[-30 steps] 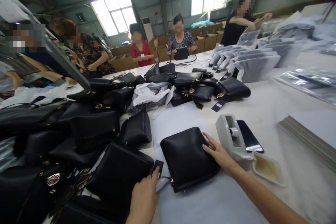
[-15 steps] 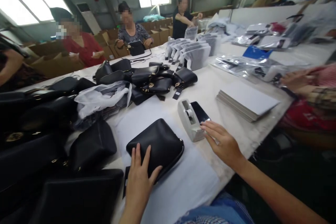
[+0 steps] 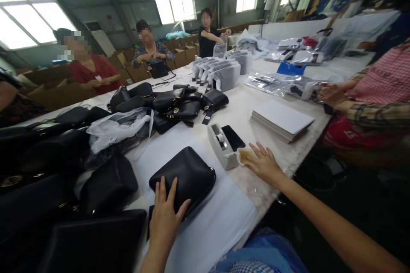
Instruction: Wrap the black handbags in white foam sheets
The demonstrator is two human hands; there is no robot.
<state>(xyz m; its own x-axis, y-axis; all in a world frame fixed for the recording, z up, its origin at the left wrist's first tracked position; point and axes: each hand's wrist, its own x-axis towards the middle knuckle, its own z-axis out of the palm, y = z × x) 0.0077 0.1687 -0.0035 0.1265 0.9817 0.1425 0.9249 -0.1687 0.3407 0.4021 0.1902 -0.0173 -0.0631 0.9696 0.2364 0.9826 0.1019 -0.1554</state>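
Bag (image 3: 188, 172) w/ round corners — smooth, blk — on thin white paper (image 3: 218, 226); L hand (image 3: 165, 211) spread flat on it, R hand (image 3: 265, 165) spread over small tub (image 3: 244, 156), right.

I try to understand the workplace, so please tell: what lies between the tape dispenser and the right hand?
In the head view, a small tray lies between the tape dispenser and the right hand, which partly overlaps it; contact is unclear.

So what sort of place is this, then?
Probably a workshop where handbags are packed: black bags lie heaped on a long white table, wrapped items stand in a row farther along, and cardboard boxes line the far side.
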